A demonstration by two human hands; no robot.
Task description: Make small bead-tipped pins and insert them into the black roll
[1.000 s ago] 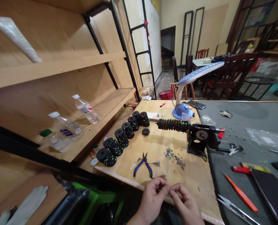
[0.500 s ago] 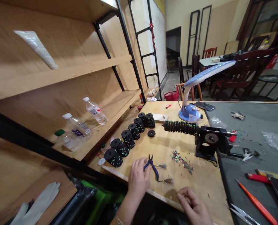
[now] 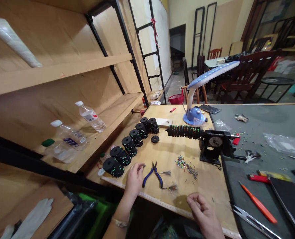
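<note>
My left hand (image 3: pixel 134 178) is over the front edge of the wooden tabletop, fingers pinched together, with a tiny dark piece at the fingertips too small to name. Just right of it lie blue-handled pliers (image 3: pixel 153 175), jaws pointing away and handles apart. Two small bundles of fine wires or lines, one a bundle with an orange tip (image 3: pixel 172 188), lie beside the pliers. My right hand (image 3: pixel 201 210) hovers at the near edge, thumb and fingers pressed together; what they hold, if anything, is hidden. Beyond lies a pile of tiny coloured beads and grey bits (image 3: pixel 185 166).
Black foam spools (image 3: pixel 113 167) with green flecks line the left side, near a loose black disc (image 3: pixel 155 139). A cranked winder (image 3: pixel 213 142) carries black discs. Behind stands a blue lamp (image 3: pixel 194 114). An orange-handled tool (image 3: pixel 258 202) and scissors (image 3: pixel 252 220) lie right.
My left hand has moved left, off the pliers, which stay on the table. My right hand keeps its pinch in nearly the same place. The view has shifted slightly.
</note>
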